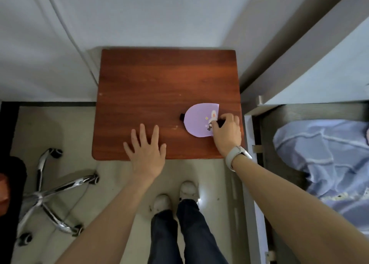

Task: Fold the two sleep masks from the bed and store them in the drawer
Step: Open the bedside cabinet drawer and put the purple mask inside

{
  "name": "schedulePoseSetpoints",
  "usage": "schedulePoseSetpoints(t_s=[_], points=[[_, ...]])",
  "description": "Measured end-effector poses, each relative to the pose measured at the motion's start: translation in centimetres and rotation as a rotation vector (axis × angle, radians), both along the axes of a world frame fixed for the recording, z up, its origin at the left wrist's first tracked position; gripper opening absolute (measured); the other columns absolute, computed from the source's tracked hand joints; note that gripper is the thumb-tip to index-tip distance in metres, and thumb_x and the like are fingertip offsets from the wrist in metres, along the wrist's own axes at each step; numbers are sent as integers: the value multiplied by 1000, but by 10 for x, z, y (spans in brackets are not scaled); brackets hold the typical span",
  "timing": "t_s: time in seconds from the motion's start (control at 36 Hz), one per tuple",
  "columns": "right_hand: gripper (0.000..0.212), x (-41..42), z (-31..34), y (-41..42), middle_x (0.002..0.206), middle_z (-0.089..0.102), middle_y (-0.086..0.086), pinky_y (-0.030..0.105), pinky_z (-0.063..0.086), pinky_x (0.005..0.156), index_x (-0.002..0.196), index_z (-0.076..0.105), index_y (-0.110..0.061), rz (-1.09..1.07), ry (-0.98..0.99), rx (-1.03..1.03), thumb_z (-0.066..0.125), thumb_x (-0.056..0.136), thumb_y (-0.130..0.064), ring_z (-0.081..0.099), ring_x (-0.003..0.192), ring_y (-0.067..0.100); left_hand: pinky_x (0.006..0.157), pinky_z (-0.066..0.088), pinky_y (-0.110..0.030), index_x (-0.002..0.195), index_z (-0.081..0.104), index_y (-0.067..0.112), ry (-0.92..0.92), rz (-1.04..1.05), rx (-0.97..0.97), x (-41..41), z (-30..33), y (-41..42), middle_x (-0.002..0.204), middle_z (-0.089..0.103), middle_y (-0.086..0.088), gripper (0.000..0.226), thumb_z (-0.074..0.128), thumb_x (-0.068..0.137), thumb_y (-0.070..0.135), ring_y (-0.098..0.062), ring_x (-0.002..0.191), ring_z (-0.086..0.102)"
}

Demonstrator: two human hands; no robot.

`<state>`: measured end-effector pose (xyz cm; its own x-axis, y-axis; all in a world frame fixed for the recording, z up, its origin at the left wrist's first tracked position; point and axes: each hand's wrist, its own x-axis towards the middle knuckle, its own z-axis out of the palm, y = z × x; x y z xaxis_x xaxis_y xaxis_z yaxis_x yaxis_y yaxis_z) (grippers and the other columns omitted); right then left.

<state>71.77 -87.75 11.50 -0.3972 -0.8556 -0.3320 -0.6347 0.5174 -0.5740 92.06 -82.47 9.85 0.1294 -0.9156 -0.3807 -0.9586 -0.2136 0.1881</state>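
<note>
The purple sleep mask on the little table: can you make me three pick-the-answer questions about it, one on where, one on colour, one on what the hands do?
1. Where on the wooden nightstand does the sleep mask lie?
A. back left corner
B. front right part
C. on the floor

2. What colour is the mask?
A. purple
B. green
C. red

3. What is the left hand doing?
A. gripping the mask
B. making a fist
C. spread open, holding nothing

Answers: 1 B, it lies near the front right edge. 2 A, its fabric is lilac. 3 C, only the right hand pinches the mask.
</note>
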Motion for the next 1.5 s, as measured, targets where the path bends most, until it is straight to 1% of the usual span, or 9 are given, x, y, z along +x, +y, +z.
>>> schedulePoseSetpoints(t_s=[0.17, 0.31, 0.5, 0.61, 0.78, 0.97, 1.19, 1.39, 1.5], points=[[39, -3, -3, 20, 126, 42, 13, 28, 40, 81, 118, 45, -9, -106, -94, -112, 55, 86, -28, 52, 104, 28, 110, 11, -63, 139, 31, 22, 77, 53, -74, 2, 0, 6, 153, 21, -16, 51, 44, 91, 34, -36, 141, 11], [27, -12, 4, 78, 109, 39, 3, -2, 36, 67, 115, 47, -4, -203, -169, -254, 44, 88, -3, 47, 84, 13, 101, 35, -48, 121, 50, 4, 244, 212, -414, 12, 8, 45, 128, 50, -24, 39, 51, 84, 18, -38, 119, 44], [33, -10, -43, 158, 104, 54, 3, 2, 44, 63, 120, 49, -6, -309, -358, 3, 39, 90, 3, 52, 80, 3, 103, 34, -48, 130, 37, -2, 486, 596, -231, 41, -45, 117, 131, 43, -28, 50, 54, 85, 9, -39, 120, 43], [47, -2, -81, 159, 125, 49, 4, 34, 50, 90, 134, 36, -12, -402, -538, 98, 38, 90, 4, 53, 106, 21, 107, 34, -38, 141, 19, 4, 729, 791, -142, 60, -84, 106, 148, 27, -18, 64, 52, 87, 6, -31, 130, 37], [76, -3, -112, 124, 152, 27, 4, 46, 41, 105, 144, 12, -29, -419, -647, 23, 41, 82, 3, 41, 129, 24, 110, 30, -39, 146, 1, 23, 948, 819, -148, 79, -115, 65, 157, 4, 0, 89, 59, 81, 2, -19, 140, 21], [77, -7, -117, 104, 150, 31, 0, 34, 47, 88, 142, 12, -35, -443, -762, -28, 36, 82, 8, 41, 126, 18, 112, 28, -41, 144, 7, 27, 1006, 883, -170, 87, -117, 53, 156, 11, 2, 93, 63, 74, -1, -18, 139, 23], [48, -11, -106, 106, 139, 42, -3, 44, 40, 98, 137, 28, -36, -606, -810, -11, 32, 92, -22, 39, 127, 20, 110, 31, -49, 142, 17, 25, 941, 732, -164, 92, -95, 72, 151, 23, 4, 86, 69, 76, 9, -19, 132, 28], [49, -17, -100, 165, 143, 43, -1, 40, 42, 94, 137, 34, -31, -660, -844, 51, 29, 90, -46, 41, 128, 21, 111, 30, -48, 143, 14, 32, 1029, 873, 0, 96, -83, 125, 154, 19, 7, 98, 66, 65, 61, -15, 136, 27], [62, -22, -96, 187, 144, 42, 3, 40, 45, 88, 138, 33, -28, -759, -1003, 59, 31, 86, -61, 49, 122, 26, 107, 36, -44, 142, 21, 31, 1133, 988, -15, 94, -81, 144, 150, 28, 5, 83, 58, 73, 59, -15, 133, 34]])
